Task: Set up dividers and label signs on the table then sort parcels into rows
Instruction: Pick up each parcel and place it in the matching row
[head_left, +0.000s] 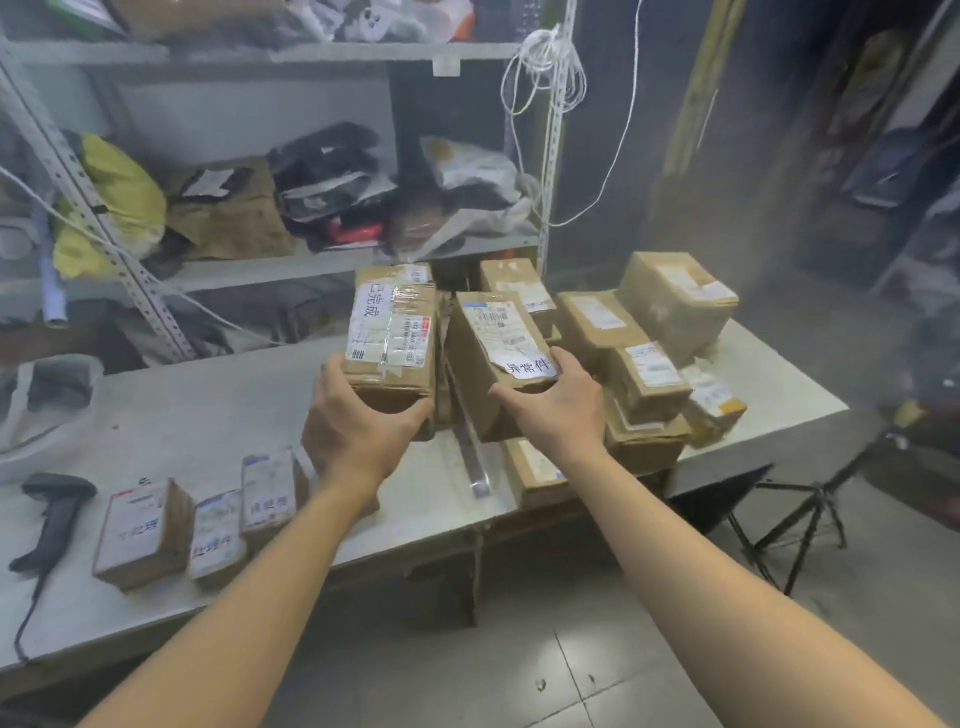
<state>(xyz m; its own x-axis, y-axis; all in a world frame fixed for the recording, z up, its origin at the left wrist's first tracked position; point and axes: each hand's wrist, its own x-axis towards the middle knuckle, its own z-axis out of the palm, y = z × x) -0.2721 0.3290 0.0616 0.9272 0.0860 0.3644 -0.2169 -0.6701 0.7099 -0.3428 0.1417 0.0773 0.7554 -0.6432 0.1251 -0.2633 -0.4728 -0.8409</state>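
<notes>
My left hand (358, 421) grips the near end of a long brown parcel (395, 332) that carries a white handwritten sign. My right hand (558, 402) grips a second long parcel (493, 353), also with a white sign at its near end. Both parcels sit side by side at the middle of the grey table (208, 415). A metal divider strip (475, 462) lies on the table between and below them. Three small labelled parcels (143, 530) stand in a row near the table's front left.
A pile of several brown parcels (649, 332) fills the table's right end. A black barcode scanner (54, 514) lies at the front left. Cluttered metal shelves (311, 249) stand behind the table. A black tripod (810, 504) stands on the floor at right.
</notes>
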